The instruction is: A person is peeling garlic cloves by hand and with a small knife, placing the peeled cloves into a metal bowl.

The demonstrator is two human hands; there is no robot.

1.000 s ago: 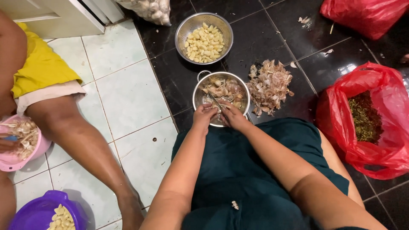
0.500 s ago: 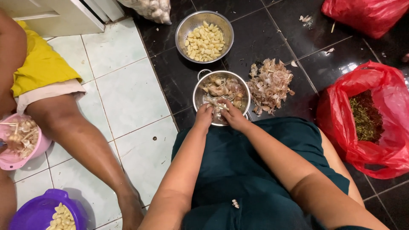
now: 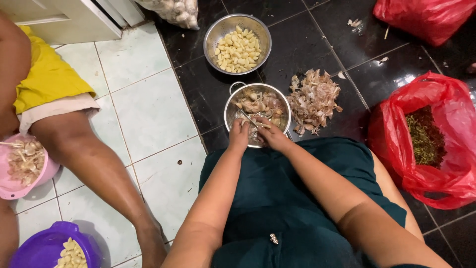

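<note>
i sit on the floor (image 3: 153, 114) with a steel bowl (image 3: 233, 116) right in front of my knees, on the dark tiles just past the seam where the pale tiles end. both my hands are over its near rim. my left hand (image 3: 239, 135) has its fingers curled shut around a small clove (image 3: 246, 125) of garlic, and my right hand (image 3: 272, 136) pinches at the same clove from the other side, fingers closed; the two hands touch. the bowl holds unpeeled cloves and loose skins.

just to the right of the bowl, touching its rim, lies a heap of papery peels (image 3: 313, 101) on the dark tiles. farther from me, toward the wall, a steel colander (image 3: 213, 37) holds peeled, pale yellow cloves. beside it, at the door corner, a mesh sack (image 3: 171, 10) of garlic bulbs shows partly.

on my right a red plastic bag (image 3: 446, 164) stands open with dark green scraps inside; another red bag (image 3: 426, 20) lies in the far right corner.

on the pale tiles to my left another person's leg (image 3: 94, 164) stretches out, with a pink bowl (image 3: 15, 186) of skins and a purple bowl (image 3: 39, 245) of peeled cloves near it.
</note>
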